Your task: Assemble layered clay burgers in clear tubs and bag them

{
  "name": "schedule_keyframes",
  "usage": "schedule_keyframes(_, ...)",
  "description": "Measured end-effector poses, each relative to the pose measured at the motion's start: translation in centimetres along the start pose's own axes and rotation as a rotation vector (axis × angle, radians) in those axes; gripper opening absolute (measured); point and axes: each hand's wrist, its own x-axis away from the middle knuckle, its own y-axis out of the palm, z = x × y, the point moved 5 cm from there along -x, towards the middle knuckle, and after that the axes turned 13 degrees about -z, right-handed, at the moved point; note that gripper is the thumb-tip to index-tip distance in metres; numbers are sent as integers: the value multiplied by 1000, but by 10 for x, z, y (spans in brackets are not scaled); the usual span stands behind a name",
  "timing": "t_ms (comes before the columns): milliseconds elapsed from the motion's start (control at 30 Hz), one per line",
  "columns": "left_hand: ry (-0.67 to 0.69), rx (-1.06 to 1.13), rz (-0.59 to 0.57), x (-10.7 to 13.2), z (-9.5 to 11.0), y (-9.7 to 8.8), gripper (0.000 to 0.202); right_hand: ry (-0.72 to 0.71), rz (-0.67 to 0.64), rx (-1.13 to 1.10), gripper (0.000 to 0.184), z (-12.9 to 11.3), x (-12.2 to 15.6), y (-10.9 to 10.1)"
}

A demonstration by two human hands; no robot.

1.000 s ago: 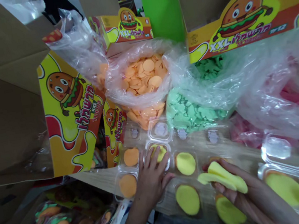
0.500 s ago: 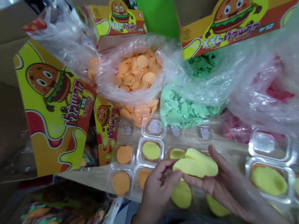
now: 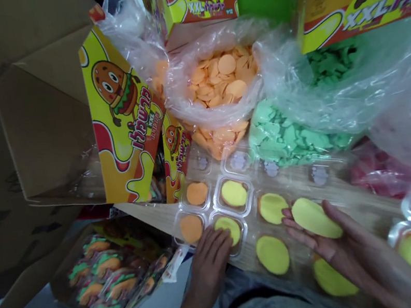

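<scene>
Along the lower middle of the frame, the left hand (image 3: pixel 211 261) lies flat with fingers stretched, its fingertips pressing a yellow candy disc (image 3: pixel 229 228) into a clear clamshell cup (image 3: pixel 244 232). To the lower right, the right hand (image 3: pixel 337 245) is open, palm up, with a second yellow disc (image 3: pixel 316 217) resting loose across its fingers. By the look of the rows, the yellow layer is mostly laid: the neighbouring cups (image 3: pixel 234 193) right of the left hand and toward the lower right corner each show yellow on top. Two cups at the left end (image 3: pixel 197 193) show only an orange disc. No cup shows a green or red piece, though the bag of green pieces (image 3: pixel 289 134) and the bag of red pieces (image 3: pixel 374 173) sit open right of centre, beside the bag of orange discs (image 3: pixel 222 80) at upper centre. Every lid (image 3: pixel 237 160) stands open.
</scene>
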Motion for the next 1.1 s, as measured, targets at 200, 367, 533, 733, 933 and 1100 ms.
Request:
schedule_keyframes(200,-4,-122,-150,2,7,12,34,-1,-44,33,25,2,1,4)
schedule_keyframes(367,-59,94,-112,0,6,7,38,28,-176,15,43,10,1,18)
schedule_keyframes(533,-312,906,-80,-49,18,-17,39,43,-322,140,47,22,7,32)
schedule_keyframes(733,-529,1521,-276,-83,38,-19,28,55,-243,471,31,33,7,37)
schedule_keyframes(933,-737,1580,31,-63,9,-7,29,112,-250,554,32,42,-7,32)
schedule_keyframes(1100,-850,952,499,-49,-64,-32,35,22,-255,730,35,31,-9,24)
